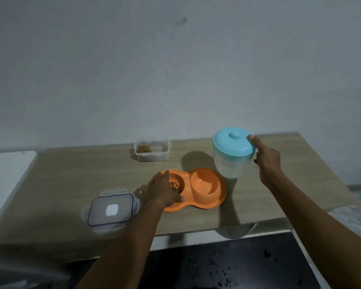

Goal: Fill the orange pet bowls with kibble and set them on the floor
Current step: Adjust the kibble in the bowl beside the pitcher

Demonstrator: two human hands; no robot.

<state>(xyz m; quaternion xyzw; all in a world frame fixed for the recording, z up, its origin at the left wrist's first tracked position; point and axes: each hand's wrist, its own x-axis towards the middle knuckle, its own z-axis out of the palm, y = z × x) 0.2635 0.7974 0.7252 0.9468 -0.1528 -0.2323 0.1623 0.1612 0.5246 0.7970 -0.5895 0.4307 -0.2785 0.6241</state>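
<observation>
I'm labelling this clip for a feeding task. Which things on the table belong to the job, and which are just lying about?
Belongs to the job:
- orange double bowl, kibble in its left cup, left hand on it
- clear tub of kibble
- its lid, set aside

Unclear or idle:
- jug with blue lid, gripped by right hand; contents can't be told
- white surface at left

No readable text, labels or numbers anywhere.
</observation>
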